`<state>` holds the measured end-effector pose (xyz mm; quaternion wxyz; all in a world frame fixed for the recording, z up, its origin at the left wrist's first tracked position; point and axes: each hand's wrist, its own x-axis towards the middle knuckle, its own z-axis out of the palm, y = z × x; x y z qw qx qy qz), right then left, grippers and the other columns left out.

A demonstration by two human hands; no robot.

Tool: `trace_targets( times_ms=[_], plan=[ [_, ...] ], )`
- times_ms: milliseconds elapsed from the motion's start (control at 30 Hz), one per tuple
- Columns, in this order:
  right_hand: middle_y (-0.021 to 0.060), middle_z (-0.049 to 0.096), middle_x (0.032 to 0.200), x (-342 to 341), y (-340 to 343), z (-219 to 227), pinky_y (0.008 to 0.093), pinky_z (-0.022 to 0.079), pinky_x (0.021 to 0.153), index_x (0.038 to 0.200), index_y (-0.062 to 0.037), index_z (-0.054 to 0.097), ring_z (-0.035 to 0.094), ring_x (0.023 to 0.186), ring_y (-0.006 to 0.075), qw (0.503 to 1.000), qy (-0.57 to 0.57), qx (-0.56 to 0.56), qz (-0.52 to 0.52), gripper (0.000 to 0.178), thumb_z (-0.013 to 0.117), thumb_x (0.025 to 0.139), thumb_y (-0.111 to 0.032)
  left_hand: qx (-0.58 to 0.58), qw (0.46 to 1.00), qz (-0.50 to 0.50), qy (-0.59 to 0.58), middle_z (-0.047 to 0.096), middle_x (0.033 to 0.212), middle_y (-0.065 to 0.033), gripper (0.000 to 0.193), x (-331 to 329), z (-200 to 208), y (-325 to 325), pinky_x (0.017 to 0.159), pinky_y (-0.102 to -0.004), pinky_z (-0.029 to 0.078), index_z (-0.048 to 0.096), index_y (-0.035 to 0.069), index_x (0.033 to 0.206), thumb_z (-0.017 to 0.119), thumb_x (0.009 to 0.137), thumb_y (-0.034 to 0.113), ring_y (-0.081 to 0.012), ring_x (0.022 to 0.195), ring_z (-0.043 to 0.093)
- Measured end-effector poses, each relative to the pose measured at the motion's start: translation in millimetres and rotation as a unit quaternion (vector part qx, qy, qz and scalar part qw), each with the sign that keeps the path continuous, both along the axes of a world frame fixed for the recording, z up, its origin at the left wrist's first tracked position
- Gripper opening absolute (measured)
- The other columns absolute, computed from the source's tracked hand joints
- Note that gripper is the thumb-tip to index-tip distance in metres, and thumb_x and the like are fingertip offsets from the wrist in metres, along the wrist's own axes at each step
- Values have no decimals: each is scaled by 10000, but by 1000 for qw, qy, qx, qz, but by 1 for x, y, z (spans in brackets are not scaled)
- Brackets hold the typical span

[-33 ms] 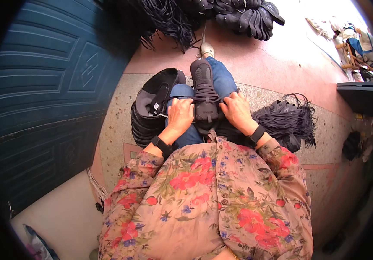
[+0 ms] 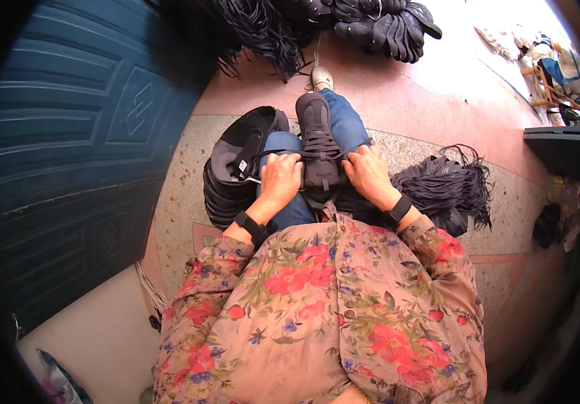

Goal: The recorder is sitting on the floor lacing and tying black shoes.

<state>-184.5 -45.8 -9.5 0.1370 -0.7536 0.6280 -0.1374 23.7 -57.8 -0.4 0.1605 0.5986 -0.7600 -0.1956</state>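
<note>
Presently: on your denim lap [image 2: 291, 213], midway between its left and right edges, dark shoe [image 2: 315, 120], toe pointing away | left hand [image 2: 280, 178] and right hand [image 2: 371, 176] flank it, equally near | both curled, holding its laces [image 2: 319, 148].

A dark lace-up shoe upper [image 2: 318, 140] lies across the lap, toe pointing far, between the left hand [image 2: 280, 178] and the right hand [image 2: 369, 172], whose curled fingers grip its black laces [image 2: 320, 153] at either side. Stacked black uppers [image 2: 226, 202] stand left of the jeans [image 2: 349, 121]; a lace-draped bundle [image 2: 441, 185] lies right. More uppers [image 2: 388, 30] are piled far, beyond a blue panelled door's [image 2: 61, 141] edge.
</note>
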Motion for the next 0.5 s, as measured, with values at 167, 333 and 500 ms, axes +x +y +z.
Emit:
trace_targets(
  times_ms=[167,333,500],
  plan=[
    [142,533,810,-2,1,-8,428,378,662,785,-42,591,487,804,318,993,-101,59,-10,153,539,782,-185,-13,997,-62,-39,619,834,-97,190,-13,26,-11,712,-387,449,617,33,887,584,772,180,-297,842,553],
    [132,540,791,1,3,-10,428,381,668,805,-50,598,491,796,313,991,-113,75,-21,153,529,793,-185,121,978,-100,137,615,778,-184,280,-55,12,-61,499,-340,480,543,9,1058,530,798,115,-241,460,575],
    [119,547,796,5,4,-25,416,387,671,828,-63,599,503,793,299,988,-142,61,-15,148,524,794,-186,334,923,-157,108,606,711,-129,416,-88,9,-80,392,-275,439,480,-24,1155,554,752,40,-138,401,539]
  ],
)
